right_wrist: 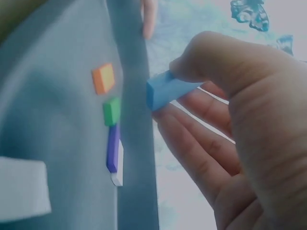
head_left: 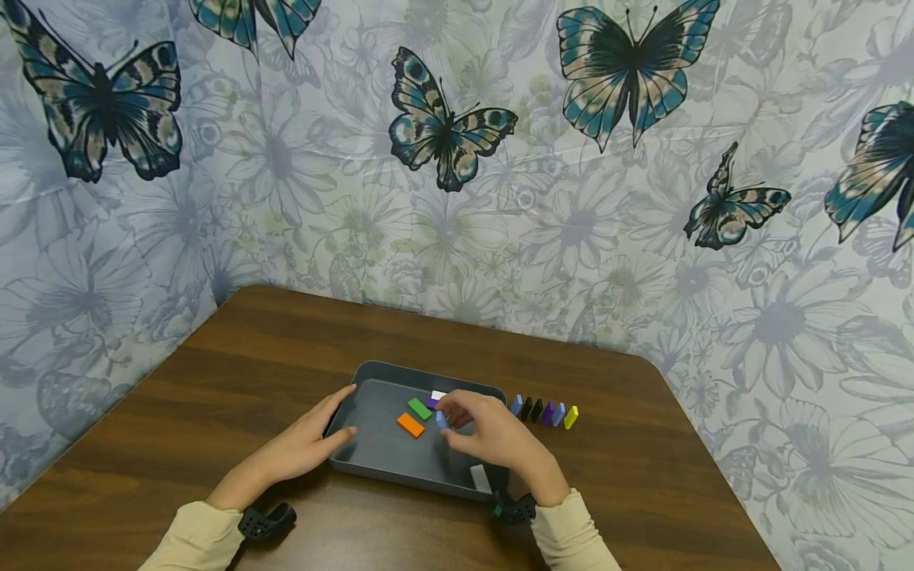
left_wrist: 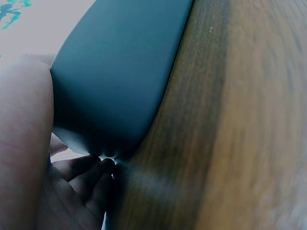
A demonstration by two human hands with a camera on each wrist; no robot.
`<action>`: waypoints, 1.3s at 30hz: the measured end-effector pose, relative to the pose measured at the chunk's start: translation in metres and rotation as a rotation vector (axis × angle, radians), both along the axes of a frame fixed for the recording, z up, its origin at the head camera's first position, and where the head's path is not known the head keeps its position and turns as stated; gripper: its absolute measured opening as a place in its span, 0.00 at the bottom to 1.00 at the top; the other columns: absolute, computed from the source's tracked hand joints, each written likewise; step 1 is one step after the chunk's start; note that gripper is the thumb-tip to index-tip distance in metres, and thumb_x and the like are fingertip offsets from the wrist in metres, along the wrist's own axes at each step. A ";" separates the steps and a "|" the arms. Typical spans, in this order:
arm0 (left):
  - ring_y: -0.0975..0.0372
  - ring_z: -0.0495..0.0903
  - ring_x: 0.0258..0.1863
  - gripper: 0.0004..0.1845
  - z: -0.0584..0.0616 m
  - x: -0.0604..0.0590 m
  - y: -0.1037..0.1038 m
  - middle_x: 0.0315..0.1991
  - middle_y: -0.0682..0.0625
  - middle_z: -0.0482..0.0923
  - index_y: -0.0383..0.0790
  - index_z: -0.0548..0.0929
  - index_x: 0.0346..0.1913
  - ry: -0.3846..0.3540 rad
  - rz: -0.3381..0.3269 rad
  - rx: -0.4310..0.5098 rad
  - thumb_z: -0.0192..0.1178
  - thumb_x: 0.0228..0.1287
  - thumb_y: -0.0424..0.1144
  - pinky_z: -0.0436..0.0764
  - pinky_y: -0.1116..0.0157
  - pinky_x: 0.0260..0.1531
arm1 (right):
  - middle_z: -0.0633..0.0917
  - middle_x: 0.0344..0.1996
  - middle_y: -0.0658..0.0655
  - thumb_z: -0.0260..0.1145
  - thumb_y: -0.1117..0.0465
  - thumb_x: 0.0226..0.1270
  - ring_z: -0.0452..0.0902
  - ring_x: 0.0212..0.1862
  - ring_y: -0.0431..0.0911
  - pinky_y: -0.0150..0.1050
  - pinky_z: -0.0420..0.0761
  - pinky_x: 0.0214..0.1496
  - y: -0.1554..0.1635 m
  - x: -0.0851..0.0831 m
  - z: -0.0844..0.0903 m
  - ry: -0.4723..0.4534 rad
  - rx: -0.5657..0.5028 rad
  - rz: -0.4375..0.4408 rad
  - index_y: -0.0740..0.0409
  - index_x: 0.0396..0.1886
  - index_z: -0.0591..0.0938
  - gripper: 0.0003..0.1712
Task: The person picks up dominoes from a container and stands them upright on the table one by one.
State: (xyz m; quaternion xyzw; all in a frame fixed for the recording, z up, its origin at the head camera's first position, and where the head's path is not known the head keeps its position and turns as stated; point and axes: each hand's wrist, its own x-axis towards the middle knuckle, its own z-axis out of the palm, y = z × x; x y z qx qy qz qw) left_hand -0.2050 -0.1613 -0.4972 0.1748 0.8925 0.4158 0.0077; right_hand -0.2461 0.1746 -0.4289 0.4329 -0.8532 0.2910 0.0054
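A dark grey tray (head_left: 371, 456) sits on the brown table. Inside lie an orange block (head_left: 410, 425), a green block (head_left: 419, 408), a purple block (head_left: 432, 402), a white block (head_left: 439, 394) and a grey-white block (head_left: 481, 478). My right hand (head_left: 493, 432) pinches a light blue block (head_left: 442, 419) above the tray; the right wrist view shows that blue block (right_wrist: 165, 89) between thumb and fingers. My left hand (head_left: 314, 436) holds the tray's left edge, thumb on the rim, fingers under the tray (left_wrist: 120, 72). Right of the tray stands a row of several upright coloured blocks (head_left: 544, 411).
The table (head_left: 236, 373) stands in a corner draped with butterfly-patterned cloth (head_left: 457, 159). Its far edge and right edge lie close to the row of blocks. Bare wood stretches left of the tray and along the front.
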 end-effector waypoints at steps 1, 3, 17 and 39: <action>0.36 0.54 0.79 0.40 0.000 0.000 0.000 0.81 0.34 0.51 0.43 0.51 0.83 0.001 0.000 -0.001 0.56 0.79 0.52 0.63 0.32 0.68 | 0.86 0.45 0.49 0.72 0.64 0.68 0.85 0.43 0.38 0.37 0.86 0.48 0.002 0.000 0.001 -0.003 -0.004 -0.001 0.58 0.57 0.81 0.19; 0.37 0.54 0.79 0.40 0.000 0.000 0.000 0.81 0.35 0.51 0.43 0.51 0.83 -0.001 0.002 0.000 0.56 0.79 0.53 0.63 0.32 0.68 | 0.86 0.46 0.51 0.72 0.66 0.68 0.85 0.43 0.38 0.37 0.86 0.49 0.006 -0.001 0.003 -0.006 -0.014 0.001 0.59 0.58 0.81 0.20; 0.36 0.53 0.79 0.41 0.002 0.001 0.000 0.82 0.35 0.50 0.43 0.50 0.83 -0.013 0.000 0.003 0.55 0.79 0.53 0.62 0.32 0.68 | 0.88 0.48 0.57 0.72 0.65 0.68 0.88 0.47 0.43 0.48 0.87 0.52 0.039 -0.011 0.015 -0.030 -0.052 -0.085 0.53 0.55 0.84 0.16; 0.37 0.54 0.79 0.41 -0.001 -0.001 0.000 0.82 0.35 0.49 0.44 0.50 0.84 -0.018 0.001 0.005 0.56 0.79 0.53 0.62 0.32 0.68 | 0.88 0.47 0.56 0.73 0.67 0.67 0.89 0.49 0.51 0.47 0.86 0.53 0.087 -0.023 0.020 -0.110 -0.074 -0.206 0.63 0.52 0.85 0.15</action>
